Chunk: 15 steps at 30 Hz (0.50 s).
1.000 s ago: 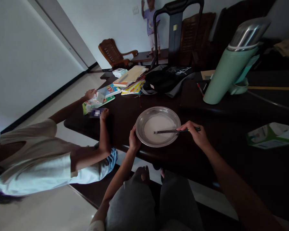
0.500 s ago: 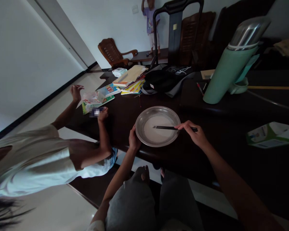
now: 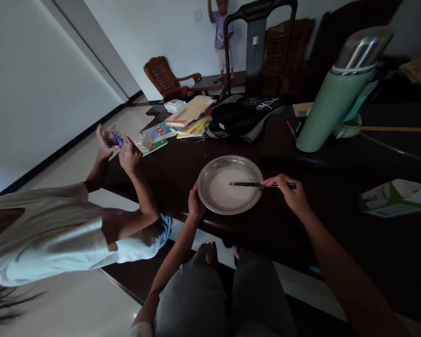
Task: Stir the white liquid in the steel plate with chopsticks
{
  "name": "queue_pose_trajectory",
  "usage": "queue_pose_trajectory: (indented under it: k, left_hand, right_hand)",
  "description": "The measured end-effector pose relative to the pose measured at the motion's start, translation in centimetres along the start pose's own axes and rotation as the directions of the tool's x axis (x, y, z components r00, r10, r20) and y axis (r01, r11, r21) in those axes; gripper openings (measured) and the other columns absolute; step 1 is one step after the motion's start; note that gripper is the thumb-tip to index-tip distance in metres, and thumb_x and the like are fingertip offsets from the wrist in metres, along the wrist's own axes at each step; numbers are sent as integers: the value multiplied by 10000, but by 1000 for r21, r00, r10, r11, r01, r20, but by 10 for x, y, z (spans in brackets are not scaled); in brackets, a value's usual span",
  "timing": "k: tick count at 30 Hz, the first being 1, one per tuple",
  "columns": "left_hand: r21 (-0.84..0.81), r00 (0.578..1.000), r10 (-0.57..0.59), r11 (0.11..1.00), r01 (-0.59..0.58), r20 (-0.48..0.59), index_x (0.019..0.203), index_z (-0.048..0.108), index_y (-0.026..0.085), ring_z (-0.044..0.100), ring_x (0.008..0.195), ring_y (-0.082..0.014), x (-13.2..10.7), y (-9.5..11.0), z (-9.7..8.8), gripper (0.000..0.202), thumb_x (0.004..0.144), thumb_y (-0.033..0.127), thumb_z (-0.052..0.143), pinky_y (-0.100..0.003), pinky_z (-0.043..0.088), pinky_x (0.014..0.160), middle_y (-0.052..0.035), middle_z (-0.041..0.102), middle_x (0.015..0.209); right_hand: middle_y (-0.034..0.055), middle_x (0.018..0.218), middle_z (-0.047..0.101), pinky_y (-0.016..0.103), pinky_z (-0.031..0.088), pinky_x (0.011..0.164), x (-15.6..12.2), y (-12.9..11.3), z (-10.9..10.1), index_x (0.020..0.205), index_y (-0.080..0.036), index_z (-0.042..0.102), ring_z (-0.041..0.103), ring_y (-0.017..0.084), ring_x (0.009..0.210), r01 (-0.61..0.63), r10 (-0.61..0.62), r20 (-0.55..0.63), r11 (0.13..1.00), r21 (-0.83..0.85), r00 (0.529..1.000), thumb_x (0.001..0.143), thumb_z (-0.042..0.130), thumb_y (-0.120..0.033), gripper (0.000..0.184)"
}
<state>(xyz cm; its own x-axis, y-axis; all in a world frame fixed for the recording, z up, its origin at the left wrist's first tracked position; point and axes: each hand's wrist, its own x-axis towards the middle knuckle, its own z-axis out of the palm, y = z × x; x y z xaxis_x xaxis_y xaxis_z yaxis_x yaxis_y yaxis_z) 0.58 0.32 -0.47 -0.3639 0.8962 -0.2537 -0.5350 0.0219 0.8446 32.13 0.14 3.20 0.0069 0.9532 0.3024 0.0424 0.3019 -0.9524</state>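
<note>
A round metal bowl (image 3: 204, 183) with a pale, milky mixture (image 3: 228, 196) in it stands near the front edge of the dark table. My left hand (image 3: 195, 202) grips the bowl's left rim, its thumb along the outer side and the other fingers hidden beneath. Dark chopsticks (image 3: 247, 184) are pinched in my right hand (image 3: 288, 191) at the bowl's right side. Their tips reach over the middle of the mixture, pointing left; whether they dip into it I cannot tell.
To the right stand a green thermos (image 3: 331, 105), a pale green cup (image 3: 349, 126) and an opened carton (image 3: 389, 199). Behind the bowl lie a black bag (image 3: 235, 119) and stacked books and papers (image 3: 191, 114). A person (image 3: 126, 229) sits at my left; another person (image 3: 221, 37) stands at the back.
My right hand has shifted slightly right, drawing the chopstick tips the same way. My left hand and the bowl stay put. The person at left has lifted a small object, bringing both hands together.
</note>
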Motion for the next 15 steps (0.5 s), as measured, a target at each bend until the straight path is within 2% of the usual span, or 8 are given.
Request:
queue_pose_trajectory:
  k: [3,5,8,11,13,15]
  left_hand:
    - [23,1000,21,1000,-21,14,848,773,257,763,1247,-355,-1,1,2,207,785,453,793,-437,586,1098,-50,839,941]
    - [23,1000,20,1000,-20,7,865,783,256,760,1257,-356,-1,1,2,200,801,445,774,-443,593,1093,-52,846,966]
    - [-1,1000,-10,1000,10,-20,916,818,256,768,1250,-341,-1,1,2,184,841,404,740,-422,605,1069,-53,858,984]
    - [-34,999,-28,999,26,-45,979,849,246,787,1199,-323,-1,1,2,213,863,363,714,-395,615,1031,-50,868,984]
    - [-46,998,-30,999,27,-48,998,858,239,796,1159,-318,-1,1,2,232,862,358,713,-388,617,1011,-48,869,977]
    - [-37,999,-22,999,21,-33,992,856,242,798,1145,-319,-1,0,1,226,856,374,732,-390,615,1011,-44,864,971]
  right_hand:
    - [70,783,859,478,689,915,0,1,-2,694,-274,786,855,301,829,-16,18,-47,999,41,999,980,663,-838,644]
    - [66,786,861,470,690,912,-1,1,2,709,-277,796,857,300,840,-26,25,25,998,54,999,974,673,-839,634]
    - [63,907,893,478,670,990,-3,1,6,773,-297,833,863,301,946,-14,10,127,1000,28,992,967,693,-833,587]
    - [62,928,892,487,643,1035,-3,0,3,775,-302,836,855,300,979,12,-11,41,1000,-10,999,977,688,-823,579]
    - [61,872,878,478,647,998,-2,0,1,742,-293,818,852,294,923,5,-5,-20,1000,0,1000,1001,667,-808,597]
    - [59,837,868,465,657,955,-2,0,0,730,-288,810,848,288,873,-10,10,2,1000,26,1000,1015,658,-795,600]
